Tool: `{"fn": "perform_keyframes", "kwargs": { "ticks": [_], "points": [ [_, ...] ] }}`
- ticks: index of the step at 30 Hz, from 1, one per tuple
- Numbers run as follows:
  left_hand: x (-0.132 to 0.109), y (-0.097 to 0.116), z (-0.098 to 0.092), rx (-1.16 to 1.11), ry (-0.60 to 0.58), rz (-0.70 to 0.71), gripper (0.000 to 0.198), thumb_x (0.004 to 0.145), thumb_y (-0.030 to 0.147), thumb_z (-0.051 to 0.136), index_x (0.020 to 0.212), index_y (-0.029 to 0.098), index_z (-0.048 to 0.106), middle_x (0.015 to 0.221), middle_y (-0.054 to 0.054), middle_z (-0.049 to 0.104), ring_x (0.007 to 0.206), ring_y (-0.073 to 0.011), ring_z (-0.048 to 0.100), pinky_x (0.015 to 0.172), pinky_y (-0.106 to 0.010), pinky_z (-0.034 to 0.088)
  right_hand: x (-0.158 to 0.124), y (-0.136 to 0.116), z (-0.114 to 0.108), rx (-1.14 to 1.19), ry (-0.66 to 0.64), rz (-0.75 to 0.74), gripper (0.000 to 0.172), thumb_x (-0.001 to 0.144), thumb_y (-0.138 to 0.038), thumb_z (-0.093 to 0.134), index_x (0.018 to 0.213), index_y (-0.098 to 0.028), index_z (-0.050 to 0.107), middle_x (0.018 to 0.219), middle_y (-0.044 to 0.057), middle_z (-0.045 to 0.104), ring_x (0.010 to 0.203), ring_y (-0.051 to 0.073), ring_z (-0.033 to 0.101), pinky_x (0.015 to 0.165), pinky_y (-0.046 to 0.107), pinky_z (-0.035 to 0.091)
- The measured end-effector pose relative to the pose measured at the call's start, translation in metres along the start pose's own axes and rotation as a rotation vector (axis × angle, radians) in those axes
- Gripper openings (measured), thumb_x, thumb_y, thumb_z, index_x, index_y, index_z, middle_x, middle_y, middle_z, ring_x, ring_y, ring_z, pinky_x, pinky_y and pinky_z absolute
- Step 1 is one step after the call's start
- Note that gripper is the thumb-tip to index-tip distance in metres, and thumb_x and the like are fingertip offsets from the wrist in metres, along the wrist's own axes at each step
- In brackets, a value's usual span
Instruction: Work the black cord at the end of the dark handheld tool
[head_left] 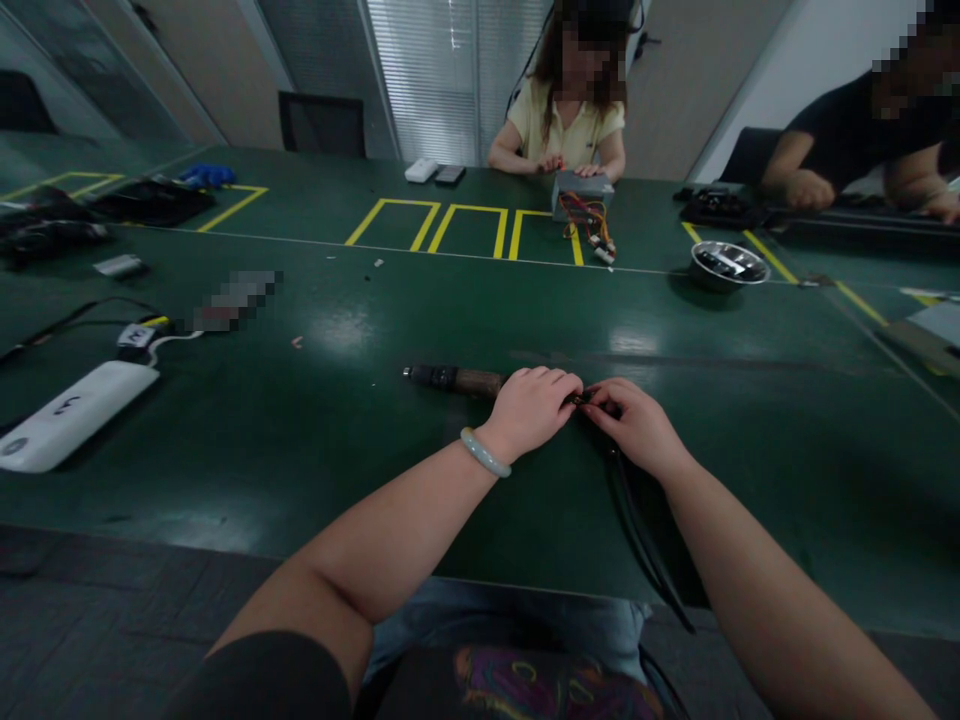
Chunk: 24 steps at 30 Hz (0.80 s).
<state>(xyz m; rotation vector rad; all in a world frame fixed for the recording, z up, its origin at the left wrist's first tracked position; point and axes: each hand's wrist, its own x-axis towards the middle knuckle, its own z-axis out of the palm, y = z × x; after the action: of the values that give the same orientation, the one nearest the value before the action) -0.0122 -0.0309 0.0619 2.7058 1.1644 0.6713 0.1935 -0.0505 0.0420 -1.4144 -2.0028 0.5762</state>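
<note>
Curling the left hand (534, 405) over a brown-and-black cylindrical tool (476, 382) and pinching with the right hand (637, 420) at a small dark piece (579, 398) by its right end. Bringing both hands close together there, fingertips nearly meeting; being unable to tell exactly what the right fingertips are clamping, the fingers covering most of it. Resting the tool at the middle of a green table (300, 470), aiming its metal tip left. Trailing a black cord (636, 540) from beneath the right hand toward the near side, over the table's edge. Wearing a pale bracelet (485, 453) on the left wrist.

Seeing a white device (79, 415) lying at the near left, well apart from the hands, and a shiny metal bowl (724, 283) standing at the far right. Noticing yellow outlines (500, 232) running across the far side, with a grey box (583, 184) sitting by the rightmost of the middle three and spilling coloured wires (581, 212). Facing a co-worker in pale yellow (562, 130) handling that box, and, at the far right, watching another in dark clothing (840, 135) leaning over the table.
</note>
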Motion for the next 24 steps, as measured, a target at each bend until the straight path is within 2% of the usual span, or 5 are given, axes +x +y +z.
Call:
{"fn": "perform_keyframes", "kwargs": {
  "ticks": [6,11,15,24],
  "points": [
    [-0.0005,-0.0015,0.0004,-0.011,-0.009,0.023,0.010,0.094,0.025,0.050,0.098,0.022,0.059,0.102,-0.001,0.064,0.097,-0.0188,0.057,0.084,-0.033,0.042,-0.0005,0.0003,0.0004,-0.013,-0.002,-0.004,0.010,0.085,-0.030,0.062,0.080,-0.023,0.064,0.105,0.005,0.064,0.090,0.021,0.059,0.080,0.036,0.047],
    [-0.0004,-0.0012,0.0022,0.004,0.010,0.005,0.014,0.093,0.028,0.052,0.104,0.022,0.058,0.103,-0.001,0.064,0.098,-0.0195,0.056,0.085,-0.034,0.042,0.0001,0.0042,0.0018,-0.015,-0.001,-0.010,0.010,0.085,-0.030,0.063,0.078,-0.023,0.063,0.102,0.005,0.064,0.088,0.020,0.058,0.078,0.035,0.047],
    [-0.0002,-0.0007,0.0024,0.015,0.013,0.000,0.014,0.095,0.030,0.050,0.101,0.022,0.059,0.102,-0.002,0.064,0.097,-0.0200,0.056,0.084,-0.034,0.041,0.0007,0.0063,0.0023,-0.021,-0.004,-0.016,0.010,0.085,-0.030,0.063,0.078,-0.023,0.062,0.102,0.004,0.063,0.086,0.019,0.058,0.075,0.034,0.046],
    [-0.0012,-0.0010,0.0000,0.009,-0.003,0.020,0.012,0.093,0.026,0.052,0.103,0.022,0.059,0.104,-0.002,0.064,0.098,-0.0193,0.056,0.085,-0.033,0.041,0.0009,0.0076,0.0048,-0.022,0.013,-0.027,0.012,0.085,-0.031,0.064,0.076,-0.023,0.062,0.101,0.004,0.063,0.082,0.018,0.057,0.075,0.034,0.046]
  ]
}}
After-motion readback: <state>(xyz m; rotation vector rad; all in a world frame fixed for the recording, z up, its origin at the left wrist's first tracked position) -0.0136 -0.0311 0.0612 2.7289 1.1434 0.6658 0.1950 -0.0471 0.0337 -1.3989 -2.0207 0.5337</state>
